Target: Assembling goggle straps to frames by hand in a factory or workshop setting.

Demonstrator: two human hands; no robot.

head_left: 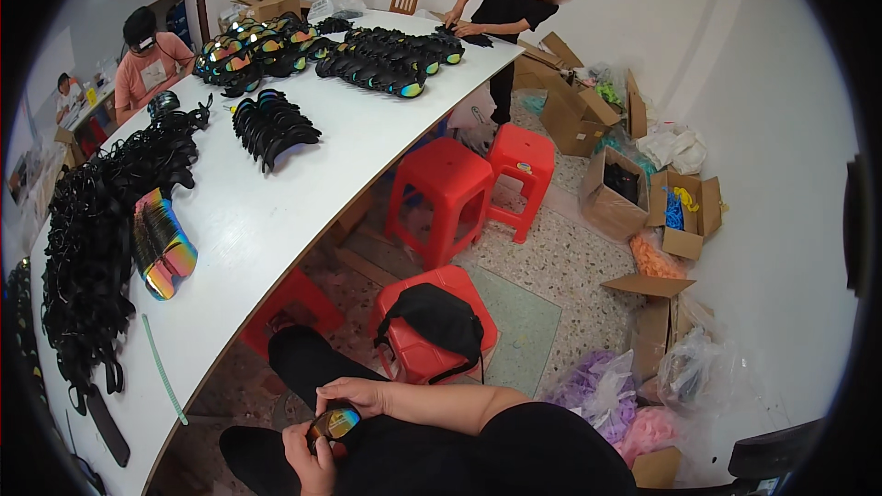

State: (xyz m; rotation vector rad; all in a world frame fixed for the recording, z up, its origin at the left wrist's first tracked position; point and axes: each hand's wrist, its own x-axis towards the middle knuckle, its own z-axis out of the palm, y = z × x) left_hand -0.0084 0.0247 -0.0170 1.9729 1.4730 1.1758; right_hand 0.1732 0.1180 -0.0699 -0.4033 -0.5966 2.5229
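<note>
Low in the head view, over my lap, a pair of black goggles with a shiny orange-and-blue mirrored lens (336, 422) is held between both hands. My left hand (309, 461) grips its near side, fingers closed round the edge. From the far side, my right hand (354, 395) pinches the rim with thumb and fingers. The palms and part of the frame are hidden. On the white table (276, 230) to the left lie a stack of rainbow mirrored lenses (165, 243), a long heap of black goggle straps and frames (96, 220), and a row of black goggle frames (271, 129).
Mirrored goggles (257, 50) cover the table's far part, where a co-worker in black (505, 5) handles black pieces. Another person (152, 64) sits at the far left. A red stool (441, 312) bears a black bag (432, 326). Cardboard boxes (574, 119) and plastic bags line the right.
</note>
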